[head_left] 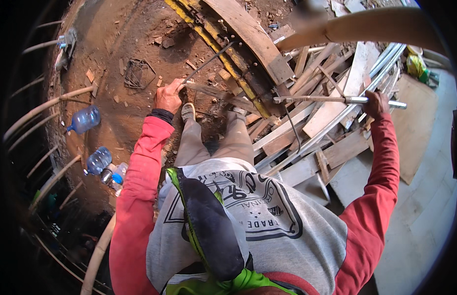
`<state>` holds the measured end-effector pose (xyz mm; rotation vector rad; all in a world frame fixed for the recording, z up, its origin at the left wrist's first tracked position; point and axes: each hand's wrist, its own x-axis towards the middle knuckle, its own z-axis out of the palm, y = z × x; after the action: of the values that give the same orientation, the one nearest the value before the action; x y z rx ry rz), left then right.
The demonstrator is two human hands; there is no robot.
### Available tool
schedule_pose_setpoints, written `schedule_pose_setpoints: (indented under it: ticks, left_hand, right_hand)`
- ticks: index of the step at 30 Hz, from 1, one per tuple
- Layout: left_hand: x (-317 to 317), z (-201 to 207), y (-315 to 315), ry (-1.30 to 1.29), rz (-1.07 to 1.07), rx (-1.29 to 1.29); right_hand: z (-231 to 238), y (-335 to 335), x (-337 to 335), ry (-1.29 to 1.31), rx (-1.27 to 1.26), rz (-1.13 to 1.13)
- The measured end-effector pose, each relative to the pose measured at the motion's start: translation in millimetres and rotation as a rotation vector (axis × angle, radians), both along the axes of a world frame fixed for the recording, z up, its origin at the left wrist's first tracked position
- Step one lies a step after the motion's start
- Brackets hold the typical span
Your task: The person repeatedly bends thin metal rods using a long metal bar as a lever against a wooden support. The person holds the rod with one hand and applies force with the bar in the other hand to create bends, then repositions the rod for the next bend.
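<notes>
My left hand [168, 96] is closed round the near end of a thin dark metal rod [208, 63], which slants up and right to a yellow-edged steel beam [213, 44]. Pegs stand up along that beam. Out to the right, my right hand [376, 104] grips the silver tube handle of a long metal bar [327, 99]. The bar's far end reaches the near end of the beam. Another thin bent rod [293, 129] hangs there, curving toward me. A wooden plank [253, 37] lies along the beam's right side.
Scrap boards [344, 147] and long metal lengths [331, 135] are heaped right of my legs. Large water bottles [85, 119] lie on the dirt at left, beside curved poles [46, 105]. A bent wire frame [139, 73] rests on the soil. A brown curved beam [366, 30] crosses the upper right.
</notes>
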<state>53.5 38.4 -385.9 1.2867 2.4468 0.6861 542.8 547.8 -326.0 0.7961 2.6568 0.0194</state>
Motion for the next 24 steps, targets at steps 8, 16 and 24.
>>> schedule_pose_setpoints:
  ticks: [8, 16, 24]
  left_hand:
    - [-14.8, 2.6, 4.4, -0.107, -0.088, -0.003]
    - [-17.9, 8.5, 5.0, -0.275, -0.076, -0.059]
    - [-41.3, -0.9, 1.2, -0.311, -0.228, 0.017]
  right_hand:
    - [-18.4, -27.1, 11.2, 0.027, 0.009, -0.139]
    - [-19.5, -173.0, 72.0, -0.138, 0.078, -0.424]
    - [-60.4, -468.2, 23.8, -0.071, 0.058, -1.134]
